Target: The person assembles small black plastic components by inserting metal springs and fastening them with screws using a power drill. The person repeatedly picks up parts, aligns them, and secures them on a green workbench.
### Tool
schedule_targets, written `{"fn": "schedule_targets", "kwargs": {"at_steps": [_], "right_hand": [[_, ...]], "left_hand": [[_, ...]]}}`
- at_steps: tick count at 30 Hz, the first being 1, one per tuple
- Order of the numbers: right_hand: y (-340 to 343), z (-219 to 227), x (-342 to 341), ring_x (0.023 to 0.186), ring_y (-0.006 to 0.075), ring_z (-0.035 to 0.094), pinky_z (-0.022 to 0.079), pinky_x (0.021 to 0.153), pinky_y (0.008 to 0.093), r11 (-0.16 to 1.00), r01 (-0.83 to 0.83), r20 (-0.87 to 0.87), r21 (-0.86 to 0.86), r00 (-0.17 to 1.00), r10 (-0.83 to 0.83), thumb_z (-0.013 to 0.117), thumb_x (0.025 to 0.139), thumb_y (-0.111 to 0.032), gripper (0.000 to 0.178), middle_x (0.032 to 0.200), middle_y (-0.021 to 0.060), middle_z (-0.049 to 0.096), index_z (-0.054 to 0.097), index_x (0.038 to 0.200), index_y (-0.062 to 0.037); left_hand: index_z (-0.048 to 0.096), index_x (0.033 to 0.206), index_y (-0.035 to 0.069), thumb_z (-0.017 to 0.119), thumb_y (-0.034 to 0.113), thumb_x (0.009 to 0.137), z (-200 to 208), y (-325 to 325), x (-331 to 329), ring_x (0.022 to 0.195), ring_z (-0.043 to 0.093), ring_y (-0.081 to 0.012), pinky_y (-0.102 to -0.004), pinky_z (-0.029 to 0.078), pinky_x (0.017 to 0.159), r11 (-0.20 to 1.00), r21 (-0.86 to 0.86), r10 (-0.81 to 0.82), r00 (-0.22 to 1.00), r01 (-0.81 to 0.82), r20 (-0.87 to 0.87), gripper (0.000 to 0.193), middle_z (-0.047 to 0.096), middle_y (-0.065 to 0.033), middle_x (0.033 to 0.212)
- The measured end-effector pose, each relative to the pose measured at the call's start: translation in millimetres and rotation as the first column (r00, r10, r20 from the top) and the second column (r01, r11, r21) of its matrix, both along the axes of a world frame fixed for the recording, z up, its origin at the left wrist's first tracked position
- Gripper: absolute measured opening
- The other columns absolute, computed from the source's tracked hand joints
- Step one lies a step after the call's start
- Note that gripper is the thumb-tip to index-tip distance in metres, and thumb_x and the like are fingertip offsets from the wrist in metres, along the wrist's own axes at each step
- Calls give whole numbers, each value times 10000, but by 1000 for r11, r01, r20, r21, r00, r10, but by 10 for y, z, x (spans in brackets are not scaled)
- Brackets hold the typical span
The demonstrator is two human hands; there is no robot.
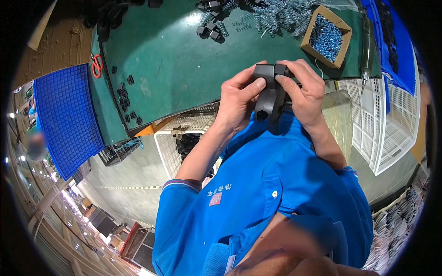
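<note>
Between my two hands, just past the table's front edge, is a black moulded plastic part (268, 97) with a squared top and a rounded, hollow lower end. My left hand (237, 99) grips it from the left, thumb pressed on its upper side. From the right, my right hand (305, 92) closes around it, its thumb on the top near the squared end. The fingertips behind the part are hidden. Beyond my hands on the green table (184, 69) are a heap of metal springs (285, 17), several black blocks (210, 32) and a cardboard box (341, 54) of bluish screws (326, 39).
An electric screwdriver (366, 57) hangs at the table's right edge, near a blue bin (396, 76) and white crates (382, 133). Small black pieces (123, 99) and red-handled scissors (96, 66) lie left. A blue grid-patterned panel (69, 115) stands beyond. Below the table is a white basket (165, 154).
</note>
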State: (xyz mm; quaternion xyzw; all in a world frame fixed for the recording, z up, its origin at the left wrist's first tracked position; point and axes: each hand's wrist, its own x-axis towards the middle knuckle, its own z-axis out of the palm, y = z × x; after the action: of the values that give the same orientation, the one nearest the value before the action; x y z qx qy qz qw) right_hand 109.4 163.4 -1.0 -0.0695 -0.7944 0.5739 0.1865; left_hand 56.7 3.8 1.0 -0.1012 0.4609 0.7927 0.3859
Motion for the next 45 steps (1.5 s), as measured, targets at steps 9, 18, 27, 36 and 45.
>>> {"fn": "schedule_targets", "kwargs": {"at_steps": [9,18,27,36,45], "right_hand": [[25,13,17,732,194,598,472,673,281,986,-23,57,-163,998,33,699,835,-27,185,845,102,635,683,1008,39],[64,-2,26,683,221,589,468,630,306,995,-47,15,83,999,46,700,819,-12,188,799,124,610,671,998,40],[97,-3,-33,752,175,575,457,691,268,987,-110,-42,-121,993,106,681,874,-63,225,854,88,617,665,1070,46],[289,-514,-279,770,251,608,492,690,320,921,-232,41,313,972,231,631,813,-19,359,888,103,605,665,1169,-33],[101,-793,-398,738,297,640,498,623,376,892,-11,41,451,999,-8,641,768,-21,215,843,76,623,713,961,-86]], "left_hand": [[543,1339,-30,633,68,937,-17,34,-16,978,654,-168,-305,564,848,999,31,-10,999,9,49,423,650,-96,1176],[563,1329,-27,651,119,931,-27,40,-11,1009,640,-170,-307,538,878,996,-86,-41,992,31,-118,433,650,-109,1189],[583,1304,-35,684,90,902,-27,64,-159,909,644,-140,-275,541,797,994,79,-84,996,82,23,433,673,-88,1118],[674,1159,21,779,108,730,-138,26,-539,859,606,-265,-371,487,775,746,-645,-576,325,-165,-750,450,604,-115,869],[668,1130,53,769,209,743,-487,87,-441,1018,579,-293,-436,399,913,627,-673,-701,93,-393,-707,429,655,-95,1032]]}}
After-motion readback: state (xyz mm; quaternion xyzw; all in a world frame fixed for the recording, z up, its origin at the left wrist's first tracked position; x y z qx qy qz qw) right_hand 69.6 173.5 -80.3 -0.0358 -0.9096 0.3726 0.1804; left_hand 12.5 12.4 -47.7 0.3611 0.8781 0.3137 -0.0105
